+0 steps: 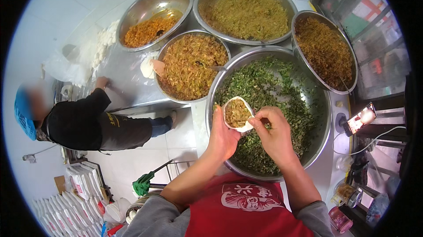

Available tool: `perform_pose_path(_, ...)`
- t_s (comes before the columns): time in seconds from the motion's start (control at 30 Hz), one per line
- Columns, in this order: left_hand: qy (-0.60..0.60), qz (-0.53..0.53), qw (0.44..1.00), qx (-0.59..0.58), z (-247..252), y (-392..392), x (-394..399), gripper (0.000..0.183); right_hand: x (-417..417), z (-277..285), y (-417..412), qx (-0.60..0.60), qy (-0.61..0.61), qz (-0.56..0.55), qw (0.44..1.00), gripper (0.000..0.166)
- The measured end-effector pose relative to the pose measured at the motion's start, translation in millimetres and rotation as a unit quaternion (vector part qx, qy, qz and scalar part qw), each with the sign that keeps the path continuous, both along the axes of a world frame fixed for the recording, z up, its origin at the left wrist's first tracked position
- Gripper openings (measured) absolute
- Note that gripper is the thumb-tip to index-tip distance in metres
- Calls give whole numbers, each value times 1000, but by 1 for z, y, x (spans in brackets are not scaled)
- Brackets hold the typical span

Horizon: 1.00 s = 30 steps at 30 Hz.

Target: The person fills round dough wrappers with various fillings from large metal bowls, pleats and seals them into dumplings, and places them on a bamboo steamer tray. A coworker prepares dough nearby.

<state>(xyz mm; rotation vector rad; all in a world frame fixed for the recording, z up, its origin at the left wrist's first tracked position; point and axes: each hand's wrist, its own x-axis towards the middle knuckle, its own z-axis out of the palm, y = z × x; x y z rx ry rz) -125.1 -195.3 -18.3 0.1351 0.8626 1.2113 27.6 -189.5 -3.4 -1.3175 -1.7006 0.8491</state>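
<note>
My left hand (222, 136) cups a round of dough holding brown-green chopped filling (237, 113). Thumb and fingertips of my right hand (272, 126) pinch the dough's right edge; the filling still shows at the top. Both hands are above a large steel bowl (325, 138) of chopped green leaves (261, 85). Up and left of my hands, a smaller steel bowl holds chopped brown-yellow filling (188, 68) with a metal utensil (216, 68) in it. Flat dough wrappers (147, 67) lie at that bowl's left side.
Three more steel bowls hold orange filling (148, 30), yellow-green filling (252, 14) and brown shreds (322, 48). A co-worker (76, 121) stands left at a metal table (132, 78) with dough pieces (104, 42). A phone on a mount (360, 119) and its cable are at right.
</note>
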Motion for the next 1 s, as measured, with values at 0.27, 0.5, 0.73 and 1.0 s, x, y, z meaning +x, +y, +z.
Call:
perform_pose_path(0.27, 50, -10, 997, 53, -25, -8, -3, 34, -5, -3, -12, -260, 115, -21, 959, 18)
perform_pose_path(0.5, 103, -48, 989, 96, -27, -11, -3, 33, -8, -8, -11, -240, 198, -34, 950, 16)
perform_pose_path(0.73, 138, -111, 982, 69, -32, -9, -5, 33, 2, -8, -10, -64, 66, 9, 996, 15)
perform_pose_path(1.0, 139, -198, 967, 79, -22, 4, -18, 37, 0, -13, -12, -245, 266, 6, 932, 16)
